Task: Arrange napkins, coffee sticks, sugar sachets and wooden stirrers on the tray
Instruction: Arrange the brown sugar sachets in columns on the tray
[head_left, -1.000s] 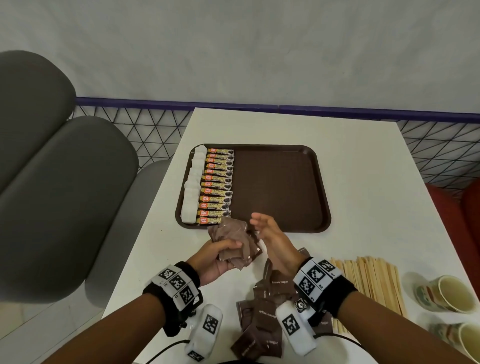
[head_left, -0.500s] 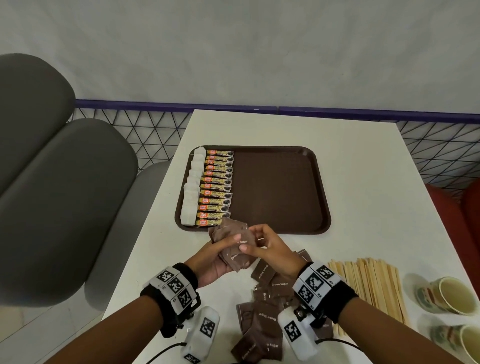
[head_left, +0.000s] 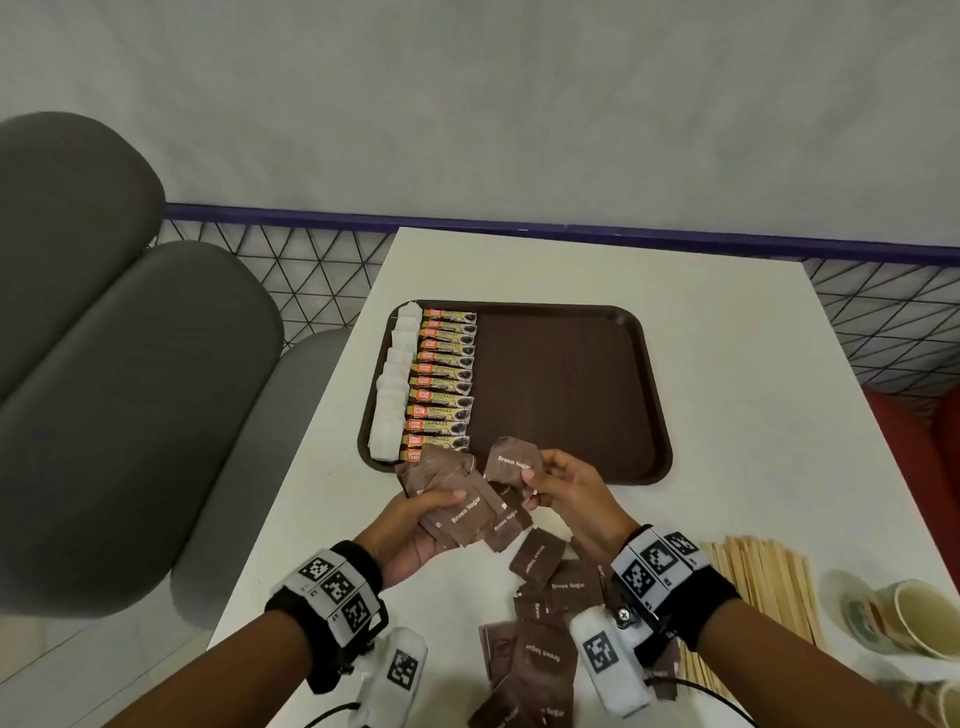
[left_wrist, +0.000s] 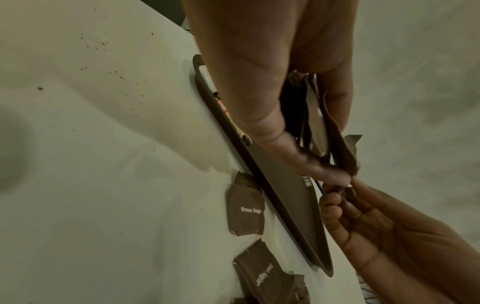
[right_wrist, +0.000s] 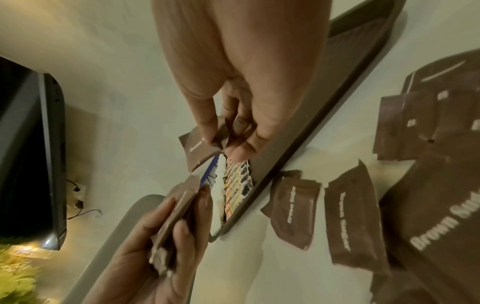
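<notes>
The left hand is gripping a fanned bundle of brown sugar sachets just in front of the tray's near edge, while the right hand is pinching a single sachet beside it, over the tray rim. More loose sachets are lying on the table below the hands.

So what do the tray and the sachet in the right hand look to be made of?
Tray: likely moulded plastic, matte brown, with a fine textured floor and rounded raised rim. Sachet pinched by the right hand: probably matte brown paper; it creases and bends.
</notes>
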